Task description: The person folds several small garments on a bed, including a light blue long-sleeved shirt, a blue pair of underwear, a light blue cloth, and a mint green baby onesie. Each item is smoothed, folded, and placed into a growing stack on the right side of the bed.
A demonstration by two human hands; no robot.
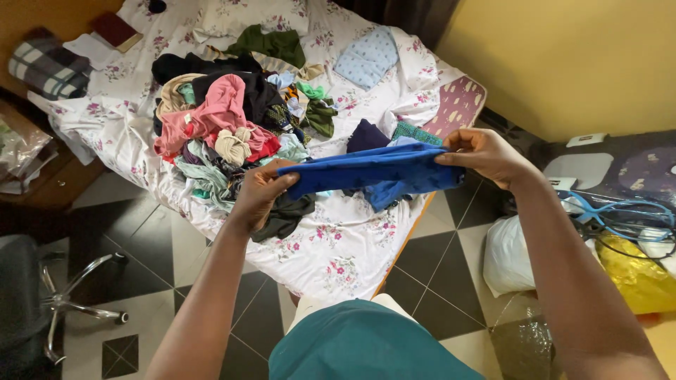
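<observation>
Hands gripped a blue garment [380, 172] at mid-frame: the left hand [259, 193] was clenched on its left end, fingers curled over the fold, and the right hand [486, 153] pinched its right end between thumb and fingers. The cloth was stretched flat between them, held in the air above the bed [338, 246], which carried a white sheet with pink flowers. Just under the left hand lay a dark garment [285, 217] at the sheet's near edge. Beyond the hands, toward the upper left of the frame, rose a pile of clothes [225, 134], with a pink top [211, 112] on it and a green garment [271, 43] farther back. A light blue cloth [367, 58] lay spread near the top centre. At the far upper left sat a folded plaid blanket [46, 67]. Black and white floor tiles [436, 260] showed beside the bed, with a white bag [510, 257] and a yellow bag [634, 278] at the right edge, and a chair base [70, 299] at the lower left.
</observation>
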